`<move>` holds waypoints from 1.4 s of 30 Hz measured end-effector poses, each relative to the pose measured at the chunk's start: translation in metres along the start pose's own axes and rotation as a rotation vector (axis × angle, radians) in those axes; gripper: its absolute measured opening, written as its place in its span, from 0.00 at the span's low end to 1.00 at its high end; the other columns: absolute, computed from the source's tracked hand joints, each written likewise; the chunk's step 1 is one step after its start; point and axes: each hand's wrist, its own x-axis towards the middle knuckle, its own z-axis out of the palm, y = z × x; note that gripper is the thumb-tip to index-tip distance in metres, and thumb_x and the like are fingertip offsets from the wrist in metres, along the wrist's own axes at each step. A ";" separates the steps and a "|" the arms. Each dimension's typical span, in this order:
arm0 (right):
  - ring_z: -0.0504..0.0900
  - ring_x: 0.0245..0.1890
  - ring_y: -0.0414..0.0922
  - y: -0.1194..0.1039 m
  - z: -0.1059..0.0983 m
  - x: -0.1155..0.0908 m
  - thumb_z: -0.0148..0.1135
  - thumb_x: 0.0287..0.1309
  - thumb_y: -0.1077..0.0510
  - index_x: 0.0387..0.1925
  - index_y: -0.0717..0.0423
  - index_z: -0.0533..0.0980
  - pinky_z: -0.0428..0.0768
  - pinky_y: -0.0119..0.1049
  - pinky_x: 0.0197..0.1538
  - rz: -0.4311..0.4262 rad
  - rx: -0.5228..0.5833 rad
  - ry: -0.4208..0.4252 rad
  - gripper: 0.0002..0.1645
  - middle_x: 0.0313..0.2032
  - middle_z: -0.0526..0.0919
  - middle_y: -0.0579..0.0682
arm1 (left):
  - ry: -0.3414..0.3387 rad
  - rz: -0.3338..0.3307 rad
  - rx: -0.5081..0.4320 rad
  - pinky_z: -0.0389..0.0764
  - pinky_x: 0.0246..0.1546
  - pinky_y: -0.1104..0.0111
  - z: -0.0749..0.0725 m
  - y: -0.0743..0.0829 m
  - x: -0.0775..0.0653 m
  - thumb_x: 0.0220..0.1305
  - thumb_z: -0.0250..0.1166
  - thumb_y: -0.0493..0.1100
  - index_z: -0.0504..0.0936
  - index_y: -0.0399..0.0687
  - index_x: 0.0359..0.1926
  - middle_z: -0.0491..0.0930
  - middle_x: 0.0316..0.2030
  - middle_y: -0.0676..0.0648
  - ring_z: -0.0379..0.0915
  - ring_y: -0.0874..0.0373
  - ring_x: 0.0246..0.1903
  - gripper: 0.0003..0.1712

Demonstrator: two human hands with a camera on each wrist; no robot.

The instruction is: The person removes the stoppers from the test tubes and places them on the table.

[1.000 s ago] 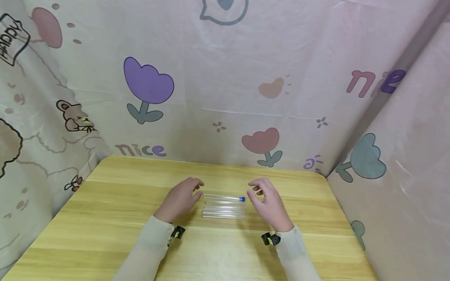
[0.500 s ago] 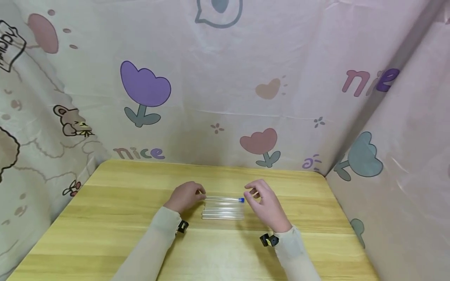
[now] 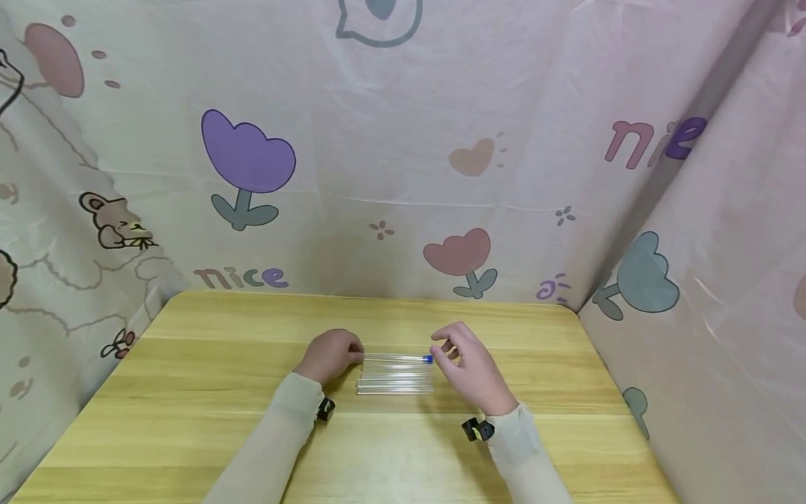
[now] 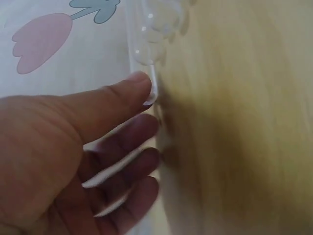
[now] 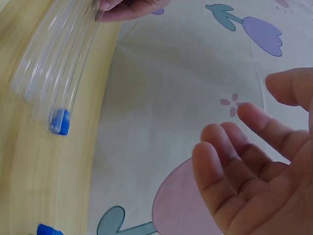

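Observation:
Several clear test tubes (image 3: pixel 395 383) lie side by side on the wooden table. The farthest one, a capped test tube (image 3: pixel 393 358), has a blue cap (image 5: pixel 60 122) at its right end. My left hand (image 3: pixel 329 355) pinches this tube's rounded left end; in the left wrist view the thumb (image 4: pixel 139 84) presses on it, while the other fingers curl loosely below. My right hand (image 3: pixel 474 369) hovers just right of the blue cap, fingers loosely bent and nothing between them. Whether the pinched tube is lifted off the table, I cannot tell.
A second blue cap (image 5: pixel 49 229) lies at the lower left edge of the right wrist view. The wooden table (image 3: pixel 208 392) is bordered at the back and sides by a printed curtain (image 3: pixel 352 140).
My left hand has moved right and taken the rounded end of the capped tube between thumb and fingers. The right hand has barely moved. The head view has shifted slightly.

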 end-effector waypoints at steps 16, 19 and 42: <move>0.80 0.40 0.45 -0.013 -0.011 0.000 0.58 0.76 0.52 0.65 0.54 0.73 0.82 0.36 0.45 0.067 0.161 0.113 0.21 0.42 0.81 0.48 | 0.239 0.087 -0.130 0.81 0.39 0.62 -0.062 0.042 -0.052 0.73 0.67 0.48 0.84 0.56 0.46 0.85 0.37 0.57 0.76 0.62 0.33 0.05; 0.82 0.36 0.51 -0.024 -0.012 -0.001 0.50 0.81 0.53 0.67 0.57 0.70 0.83 0.35 0.42 0.026 0.271 0.118 0.21 0.37 0.82 0.52 | 0.334 0.148 -0.119 0.83 0.38 0.64 -0.080 0.056 -0.067 0.71 0.69 0.47 0.84 0.54 0.46 0.85 0.37 0.57 0.78 0.64 0.34 0.07; 0.82 0.25 0.42 -0.064 -0.036 -0.023 0.57 0.76 0.63 0.44 0.70 0.76 0.86 0.36 0.29 0.071 0.552 0.285 0.10 0.28 0.80 0.58 | 0.559 0.531 -0.059 0.84 0.34 0.69 -0.103 0.074 -0.091 0.58 0.78 0.37 0.84 0.47 0.45 0.85 0.40 0.54 0.79 0.64 0.39 0.15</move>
